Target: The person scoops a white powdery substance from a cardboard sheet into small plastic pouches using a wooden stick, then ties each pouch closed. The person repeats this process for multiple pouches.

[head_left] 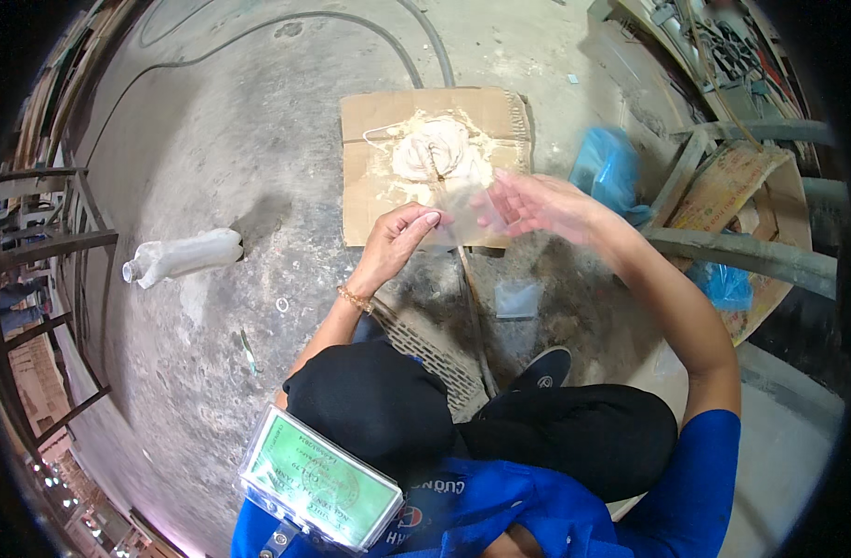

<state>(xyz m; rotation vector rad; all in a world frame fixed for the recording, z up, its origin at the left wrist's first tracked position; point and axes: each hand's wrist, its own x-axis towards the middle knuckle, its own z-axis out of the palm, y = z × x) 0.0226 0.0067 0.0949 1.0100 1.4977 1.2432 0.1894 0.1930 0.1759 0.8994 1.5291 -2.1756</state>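
A thin clear plastic sheet or small bag [461, 212] hangs over the near edge of the cardboard. My left hand [395, 244], a beaded bracelet on its wrist, pinches its left side between thumb and fingers. To the right, my right hand [544, 206] has its fingers stretched out and somewhat smeared by motion. Its fingertips are at the plastic's right side; whether they touch it I cannot tell. Beyond both hands a mound of pale, creamy paste [430, 149] sits on a flat piece of cardboard [365, 172], with a thin stick standing in it.
A crumpled white plastic bottle [188, 258] lies on the floor at left. A small clear bag [518, 299] lies near my shoe [546, 365]. Blue plastic bags [606, 167] and a wooden frame [741, 251] stand at right. Hoses [286, 17] run behind the cardboard.
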